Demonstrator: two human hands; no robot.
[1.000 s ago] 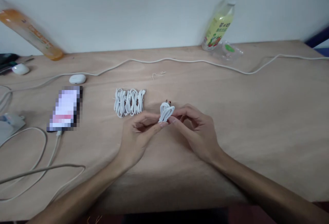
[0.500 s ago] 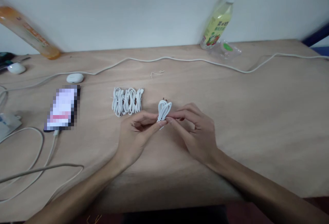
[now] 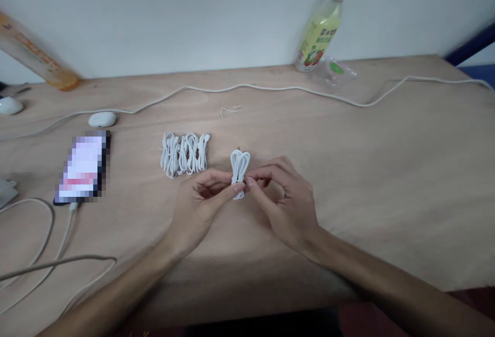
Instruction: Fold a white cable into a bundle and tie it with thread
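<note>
A white cable (image 3: 240, 161), folded into a small looped bundle, stands above the wooden table between my hands. My left hand (image 3: 196, 208) pinches its lower part between thumb and forefinger. A band goes around the bundle's waist, just above the left thumb. Close against the bundle's right side, my right hand (image 3: 291, 200) has thumb and forefinger pressed together. Whatever lies between those fingertips is too small to make out. To the left of the held bundle lie several similar white cable bundles (image 3: 184, 154) side by side in a row.
Bits of thin white tie (image 3: 229, 111) lie behind the bundles. A long white cord (image 3: 240, 86) crosses the table's back. At left are a phone (image 3: 81, 167) on a charging cable and a white case (image 3: 102, 119). A yellow bottle (image 3: 319, 38) and an orange bottle (image 3: 38, 56) stand near the wall.
The bundle has turned more upright, its loops now facing me. The right fingertips have come slightly away to its side. The whole view has shifted a little.
</note>
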